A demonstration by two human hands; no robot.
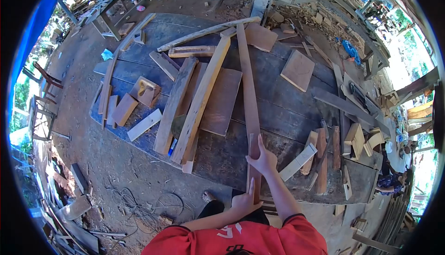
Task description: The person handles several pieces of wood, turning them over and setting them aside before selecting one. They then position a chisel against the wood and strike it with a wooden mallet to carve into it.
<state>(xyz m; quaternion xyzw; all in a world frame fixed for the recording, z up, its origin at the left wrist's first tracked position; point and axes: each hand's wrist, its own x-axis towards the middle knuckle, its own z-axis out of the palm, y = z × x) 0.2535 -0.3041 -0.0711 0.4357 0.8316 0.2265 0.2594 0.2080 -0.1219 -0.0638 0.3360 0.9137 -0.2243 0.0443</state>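
Observation:
A long, narrow wooden board [249, 93] runs from the far part of the dark worktable [282, 116] to just in front of my body. My right hand [264, 159] grips its near part from the right side, thumb and fingers around the edges. Closer to my waist, my left hand [244, 204] holds the board's near end, one finger stretched along it. Left of this board lie a thick yellowish beam [206, 95], a flat brown panel [222, 102] and a second beam [176, 104].
Short wood blocks [125, 109] lie on the table's left side. A square board [297, 70] rests at the right, with several offcuts [299, 161] nearer me. Cables [134, 206] are on the ground at left. Another person [391, 181] is at the far right.

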